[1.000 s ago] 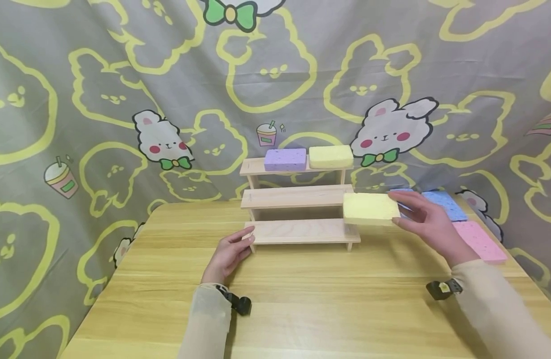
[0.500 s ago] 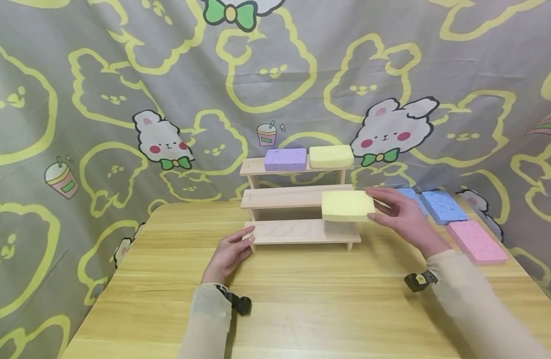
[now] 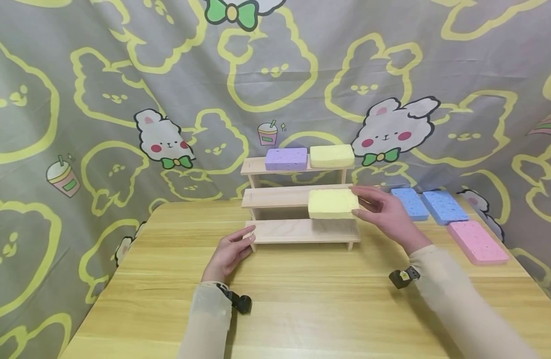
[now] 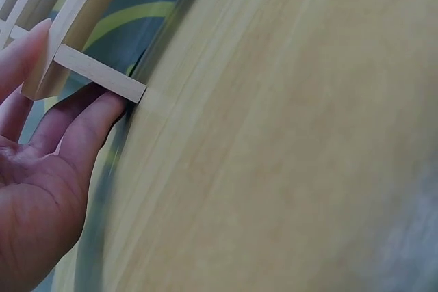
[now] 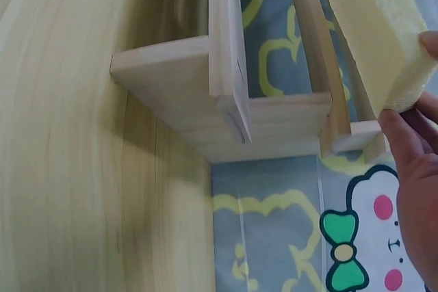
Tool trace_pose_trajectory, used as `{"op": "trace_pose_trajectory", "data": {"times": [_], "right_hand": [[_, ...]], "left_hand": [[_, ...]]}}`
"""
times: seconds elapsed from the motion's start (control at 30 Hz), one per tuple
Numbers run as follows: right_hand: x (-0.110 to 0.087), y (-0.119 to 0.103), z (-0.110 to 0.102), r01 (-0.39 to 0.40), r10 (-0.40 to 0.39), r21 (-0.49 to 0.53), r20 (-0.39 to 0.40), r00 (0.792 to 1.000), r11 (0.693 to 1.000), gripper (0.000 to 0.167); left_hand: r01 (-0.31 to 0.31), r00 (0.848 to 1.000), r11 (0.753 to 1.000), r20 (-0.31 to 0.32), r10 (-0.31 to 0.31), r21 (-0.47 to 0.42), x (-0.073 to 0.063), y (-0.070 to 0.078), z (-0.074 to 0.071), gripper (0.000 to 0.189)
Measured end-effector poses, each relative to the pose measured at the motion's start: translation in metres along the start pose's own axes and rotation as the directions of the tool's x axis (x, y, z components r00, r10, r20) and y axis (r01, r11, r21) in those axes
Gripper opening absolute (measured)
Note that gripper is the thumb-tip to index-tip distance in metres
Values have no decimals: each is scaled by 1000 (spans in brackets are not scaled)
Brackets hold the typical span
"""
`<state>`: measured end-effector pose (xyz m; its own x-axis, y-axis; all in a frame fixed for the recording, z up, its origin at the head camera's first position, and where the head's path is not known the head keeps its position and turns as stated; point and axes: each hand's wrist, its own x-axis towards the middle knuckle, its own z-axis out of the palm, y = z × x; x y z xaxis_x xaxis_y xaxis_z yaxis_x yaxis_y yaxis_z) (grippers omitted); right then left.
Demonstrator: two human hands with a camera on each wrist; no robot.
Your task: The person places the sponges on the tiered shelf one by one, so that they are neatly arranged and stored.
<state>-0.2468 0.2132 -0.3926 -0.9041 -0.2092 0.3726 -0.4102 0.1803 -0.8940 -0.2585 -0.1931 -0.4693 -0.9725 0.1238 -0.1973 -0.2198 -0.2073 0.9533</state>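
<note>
My right hand (image 3: pixel 389 215) pinches a yellow sponge (image 3: pixel 332 203) by its right end, in front of the middle tier of a three-tier wooden shelf (image 3: pixel 297 232). In the right wrist view the sponge (image 5: pixel 380 29) is between thumb and fingers, near the shelf's end; whether it touches a board cannot be told. My left hand (image 3: pixel 228 255) grips the shelf's lower left end. The left wrist view has the thumb over the board and the fingers by the leg (image 4: pixel 99 73). On the top tier lie a purple sponge (image 3: pixel 286 159) and another yellow sponge (image 3: pixel 332 156).
Two blue sponges (image 3: pixel 410 203) (image 3: pixel 445 207) and a pink sponge (image 3: pixel 478 243) lie on the wooden table (image 3: pixel 302 309) to the right of the shelf. Behind the table hangs a grey curtain (image 3: pixel 275 85) with cartoon prints.
My right hand has carried the yellow sponge leftward, from beside the shelf's right end to in front of the middle tier. The left hand has kept its grip in place.
</note>
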Motion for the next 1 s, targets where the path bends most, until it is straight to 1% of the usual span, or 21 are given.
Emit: {"op": "trace_pose_trajectory", "data": {"times": [0.17, 0.27, 0.47, 0.73, 1.0], "right_hand": [[7, -4, 9, 1, -1, 24, -4, 1000, 1000, 50], [11, -6, 14, 17, -16, 39, -13, 1000, 999, 49], [17, -3, 24, 43, -44, 100, 4, 999, 994, 48], [26, -4, 39, -5, 5, 145, -1, 1000, 989, 51], [37, -2, 54, 8, -11, 153, 23, 1000, 988, 49]], "left_hand": [[2, 1000, 1000, 0, -2, 4, -1, 1, 1, 42], [8, 1000, 1000, -3, -8, 10, -2, 2, 1, 43], [13, 1000, 1000, -7, -13, 14, -2, 3, 1, 43], [12, 1000, 1000, -18, -12, 9, -2, 2, 1, 42], [8, 1000, 1000, -25, -8, 22, -2, 1, 1, 42]]}}
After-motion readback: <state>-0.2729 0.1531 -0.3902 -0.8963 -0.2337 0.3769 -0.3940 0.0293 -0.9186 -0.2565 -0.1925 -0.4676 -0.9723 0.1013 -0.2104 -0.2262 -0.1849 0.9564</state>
